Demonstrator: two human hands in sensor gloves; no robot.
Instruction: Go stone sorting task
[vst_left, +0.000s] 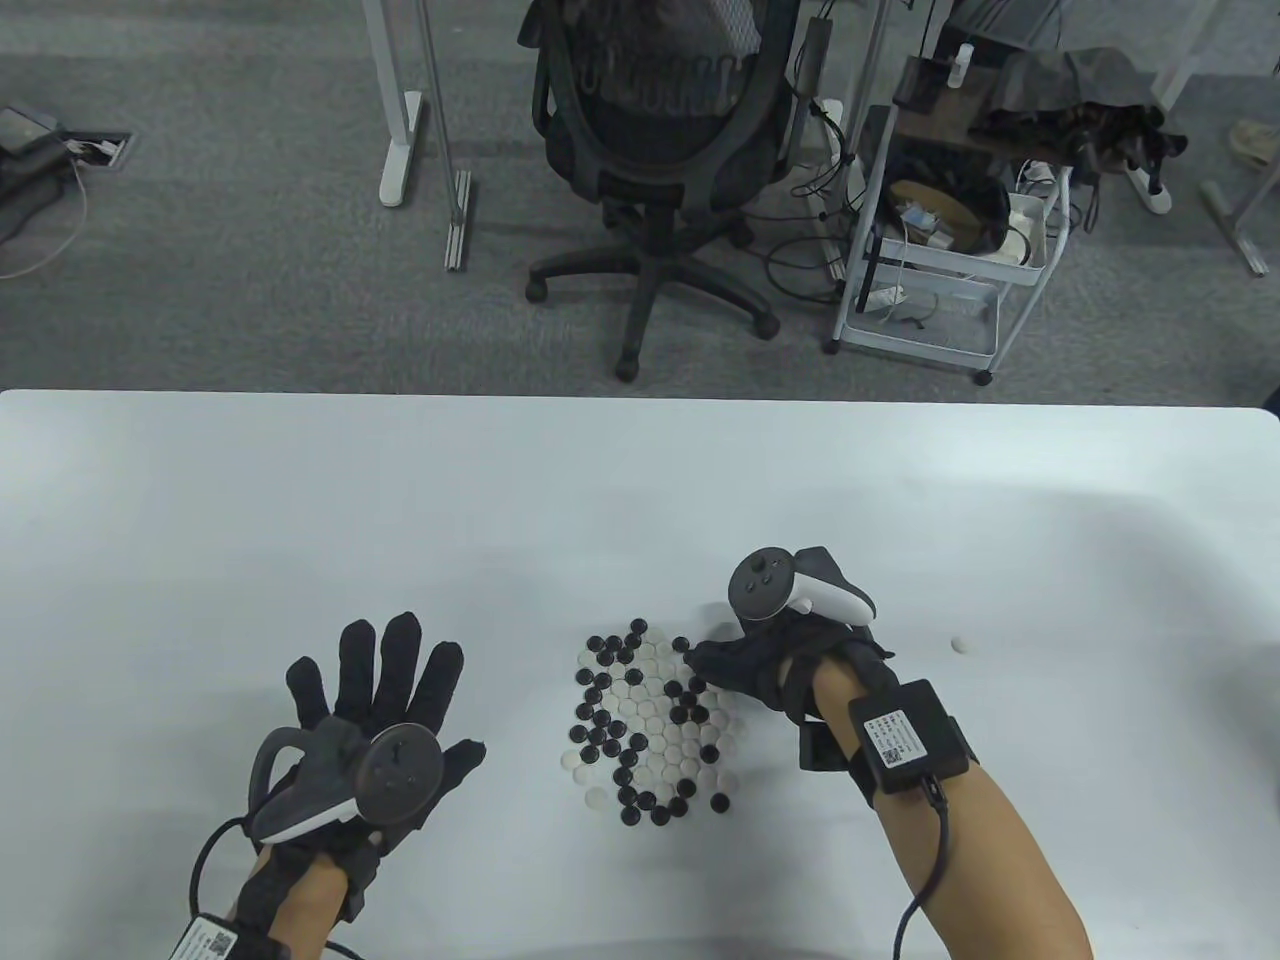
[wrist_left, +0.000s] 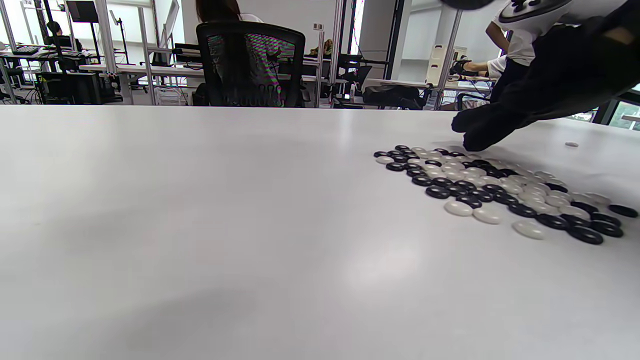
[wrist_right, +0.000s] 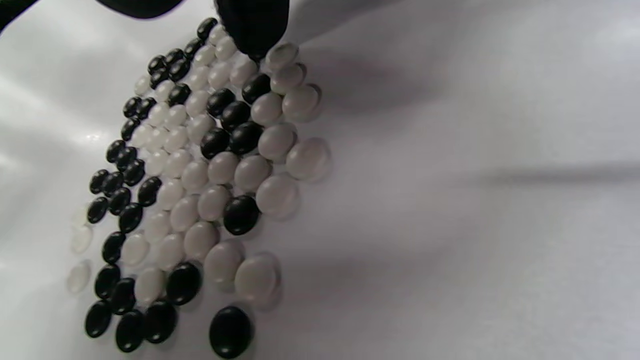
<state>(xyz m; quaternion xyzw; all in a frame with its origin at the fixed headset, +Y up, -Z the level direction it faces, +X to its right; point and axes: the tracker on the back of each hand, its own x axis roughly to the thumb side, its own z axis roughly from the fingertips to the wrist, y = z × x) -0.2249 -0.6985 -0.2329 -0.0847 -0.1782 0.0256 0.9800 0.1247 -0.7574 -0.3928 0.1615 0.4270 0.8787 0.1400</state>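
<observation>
A flat pile of mixed black and white Go stones (vst_left: 650, 720) lies at the table's middle front. It also shows in the left wrist view (wrist_left: 500, 190) and the right wrist view (wrist_right: 200, 175). My right hand (vst_left: 705, 658) reaches in from the right, and its fingertips (wrist_right: 255, 25) rest on stones at the pile's far right edge. Whether it pinches a stone is hidden. My left hand (vst_left: 400, 690) lies to the left of the pile, apart from it, with its fingers spread and holding nothing. One white stone (vst_left: 960, 645) lies alone to the right.
The white table (vst_left: 300, 520) runs to a far edge with an office chair (vst_left: 660, 130) and a wire cart (vst_left: 940, 230) on the floor behind it. My right hand also shows in the left wrist view (wrist_left: 500, 125), above the pile.
</observation>
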